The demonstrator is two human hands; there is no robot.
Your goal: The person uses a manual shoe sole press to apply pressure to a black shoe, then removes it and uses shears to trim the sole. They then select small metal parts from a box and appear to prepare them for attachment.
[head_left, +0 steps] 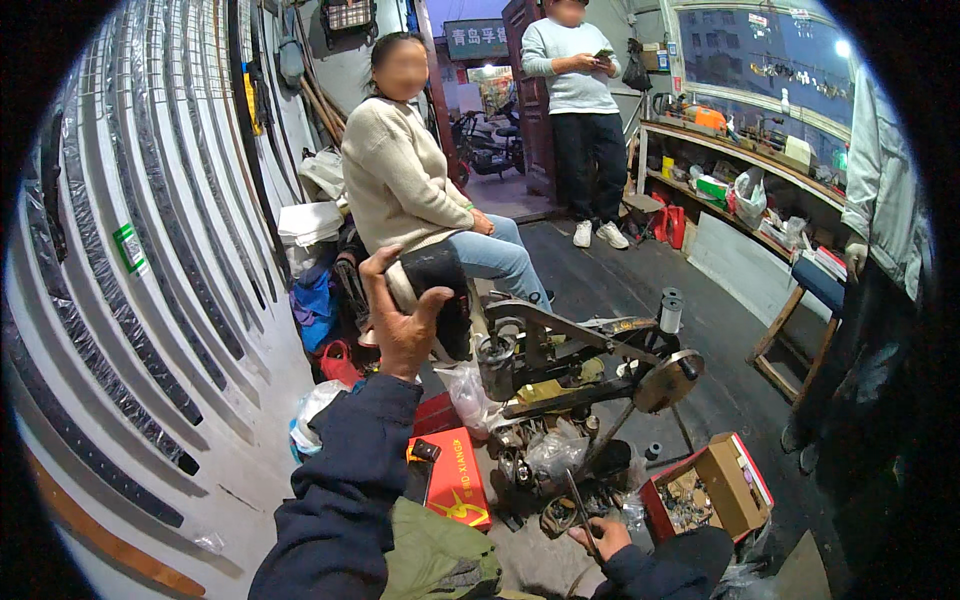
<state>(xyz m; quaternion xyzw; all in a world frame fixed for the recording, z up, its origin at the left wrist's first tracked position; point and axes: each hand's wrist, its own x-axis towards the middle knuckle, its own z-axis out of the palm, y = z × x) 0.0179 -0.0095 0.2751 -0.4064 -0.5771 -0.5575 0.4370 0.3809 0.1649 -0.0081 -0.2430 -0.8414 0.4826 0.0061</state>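
Note:
Raised at the centre, my left hand (pixel 402 342) is wrapped round a black shoe (pixel 448 285) with a pale, cream-coloured part against the fingers. It is held just left of a hand-cranked shoe-sewing machine (pixel 540 345) with a round metal wheel (pixel 670 381). Low in the picture, my right hand (pixel 608 540) is closed on a long, thin, dark metal tool (pixel 580 505) pointing up and away; its exact kind is unclear. Beyond the tool's tip lies a heap of small parts with a clear plastic bag (pixel 558 452). A green cloth (pixel 440 550) covers my lap.
A red shoebox (pixel 450 478) lies left of the heap; an open box of small metal parts (pixel 690 500) stands right. One person (pixel 410 170) sits close behind the machine, another (pixel 585 80) stands near the doorway. A wooden stool (pixel 795 325) and cluttered bench (pixel 740 155) are at right.

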